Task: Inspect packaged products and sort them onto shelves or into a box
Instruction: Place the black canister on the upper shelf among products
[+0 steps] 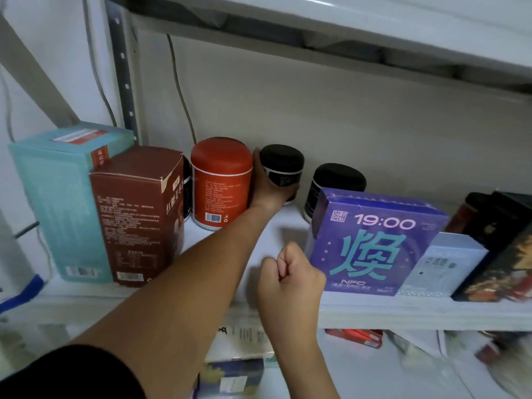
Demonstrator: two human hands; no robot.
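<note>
You look to be shelving. Your left hand [269,188] is curled round the black jar [283,162] at the back of the shelf [403,312], just beside the red jar [220,180]. Your right hand [290,279] is fisted and empty near the front edge. Next, probably let go without nudging the red jar.

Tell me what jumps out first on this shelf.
The big purple box with teal lettering stands out at the front right of the shelf. Further back, the left hand grips a black jar beside a red jar. The right hand hovers as a closed fist near the front edge.
</note>
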